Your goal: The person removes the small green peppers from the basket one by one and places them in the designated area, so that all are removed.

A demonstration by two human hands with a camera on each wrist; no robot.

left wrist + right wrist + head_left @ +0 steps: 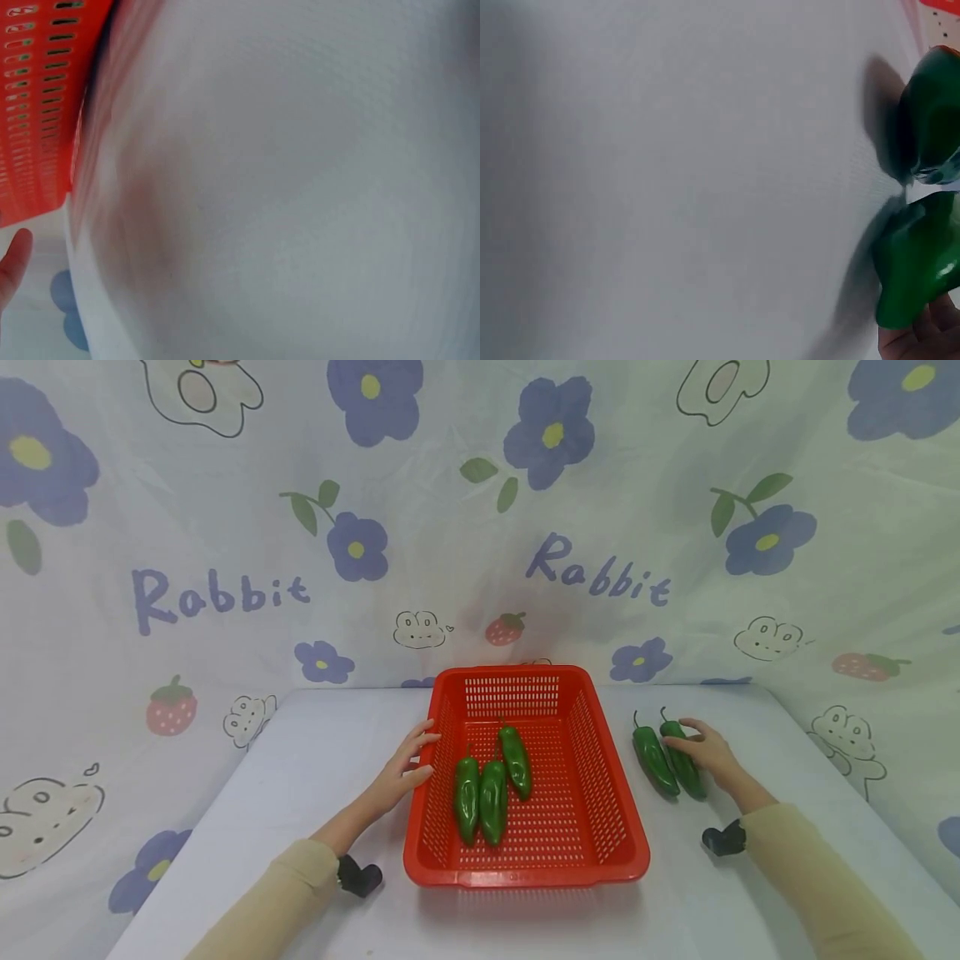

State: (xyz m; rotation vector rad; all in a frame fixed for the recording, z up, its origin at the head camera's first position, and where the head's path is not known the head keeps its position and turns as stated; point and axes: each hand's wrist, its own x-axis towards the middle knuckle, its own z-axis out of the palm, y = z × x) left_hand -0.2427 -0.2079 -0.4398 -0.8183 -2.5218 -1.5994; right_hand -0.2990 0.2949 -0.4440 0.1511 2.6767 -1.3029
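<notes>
A red plastic basket [525, 878] with slotted walls stands in the middle of the table. Three green peppers lie inside it: one at the left [467, 800], one beside it [492, 802] and one farther back [515, 762]. At the basket's left rim is my left hand [401, 768], fingers spread and holding nothing; whether it touches the rim I cannot tell. To the right of the basket, two more green peppers lie side by side. My right hand [708, 752] grips the outer pepper [684, 768], thumb and fingers about it. The inner pepper [655, 762] lies right next to it.
White cloth covers the table [300, 760]. A patterned curtain [450, 527] with flowers and rabbits hangs behind and along both sides. Black wrist devices sit at the left sleeve [360, 877] and the right sleeve [723, 839].
</notes>
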